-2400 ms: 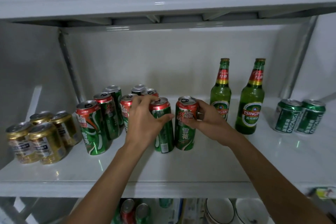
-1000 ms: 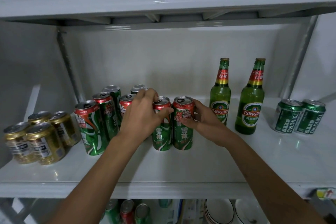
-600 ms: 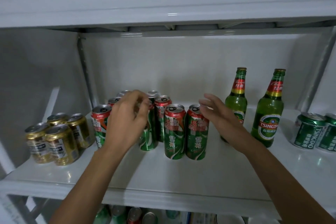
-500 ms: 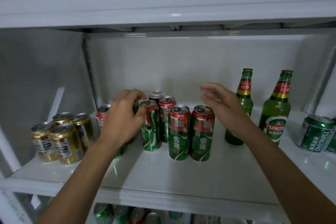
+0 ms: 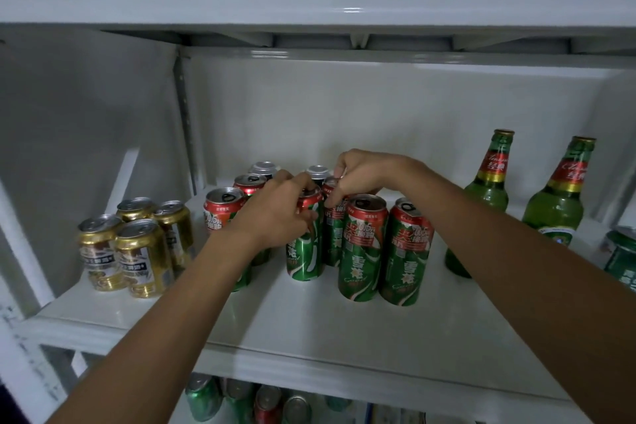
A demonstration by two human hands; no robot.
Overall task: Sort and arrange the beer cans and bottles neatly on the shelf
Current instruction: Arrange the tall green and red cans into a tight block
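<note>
Our left hand [image 5: 275, 213] grips the tall red-and-green aluminium can [image 5: 306, 241] mid-shelf; our right hand [image 5: 358, 175] pinches its neighbour's [image 5: 334, 234] rim. Likely thin-walled, slick: hold their sides lightly.

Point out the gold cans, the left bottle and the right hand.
gold cans [image 5: 139, 253], head view, front can's label
left bottle [image 5: 490, 188], head view, its shoulder
right hand [image 5: 364, 174], head view, its back

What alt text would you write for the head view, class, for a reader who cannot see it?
Two hands, left and right, each grip a red-green can amid a cluster on a white shelf. Gold cans stand left, two green bottles right.
</note>
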